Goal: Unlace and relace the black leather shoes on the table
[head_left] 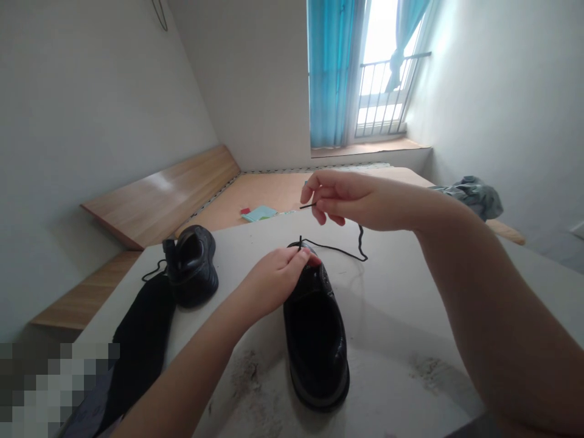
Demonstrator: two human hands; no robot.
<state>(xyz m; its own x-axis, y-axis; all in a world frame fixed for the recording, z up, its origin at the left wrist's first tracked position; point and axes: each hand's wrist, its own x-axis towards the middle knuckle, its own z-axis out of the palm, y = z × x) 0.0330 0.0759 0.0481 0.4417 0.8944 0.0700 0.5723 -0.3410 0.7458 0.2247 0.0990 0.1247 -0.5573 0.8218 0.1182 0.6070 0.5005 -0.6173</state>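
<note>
A black leather shoe point(316, 340) rests on the white tabletop with its opening toward me and its toe pointing away. At its front, my left hand point(285, 271) is closed in a pinch on a short upright piece of black shoelace, its fingers touching the shoe. My right hand point(340, 198) is raised beyond the toe, thumb and finger pinching a lace end whose tip sticks out to the left. Between the hands, a loose length of black shoelace point(337, 248) curves over the table. The shoe's lace holes are partly hidden by my left fingers.
A second black shoe point(194, 267) stands on the table at the left, with a loose lace and a long black cloth item point(141, 334) beside it. Behind the table is a wooden bed point(274, 188) with a light blue packet point(260, 213). Grey cloth point(474, 196) lies at the right.
</note>
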